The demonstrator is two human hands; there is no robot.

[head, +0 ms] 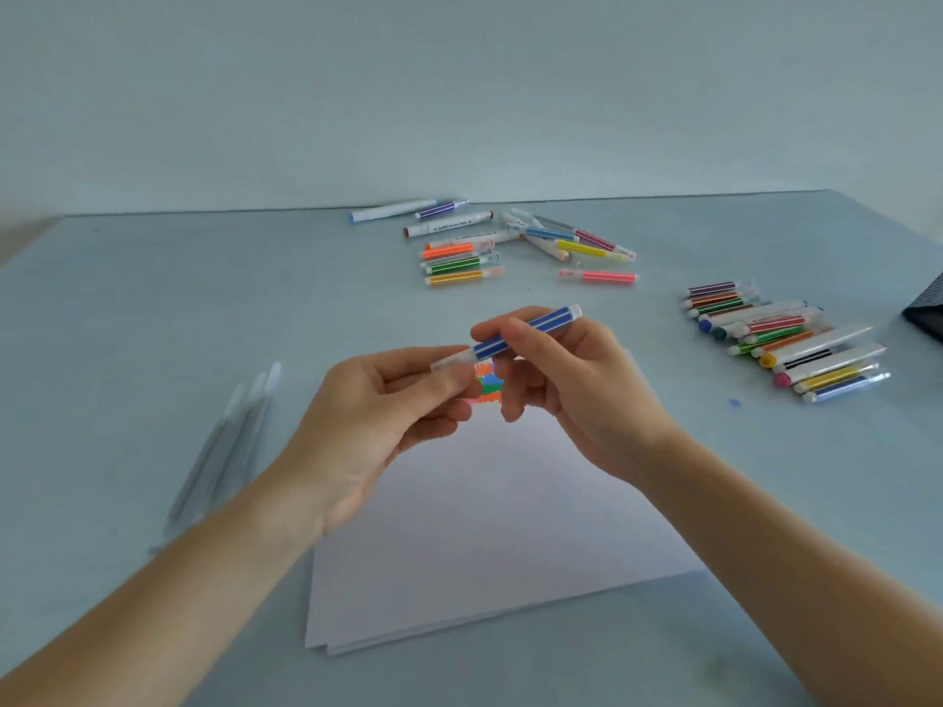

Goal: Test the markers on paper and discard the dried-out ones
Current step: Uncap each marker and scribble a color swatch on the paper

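Note:
A blue marker with white stripes (pixel 525 331) is held above the white paper (pixel 490 528). My right hand (pixel 566 390) grips its barrel between thumb and fingers. My left hand (pixel 377 426) pinches its clear cap end at the lower left. Behind the hands, colored test scribbles (pixel 489 382) show on the paper's far part. A loose group of markers (pixel 510 242) lies at the far middle of the table. A tidy row of markers (pixel 786 339) lies at the right.
A clear plastic sleeve (pixel 224 451) lies at the left of the light-blue table (pixel 153 324). A dark object (pixel 926 311) sits at the right edge. A small blue ink spot (pixel 734 402) marks the table near the right row.

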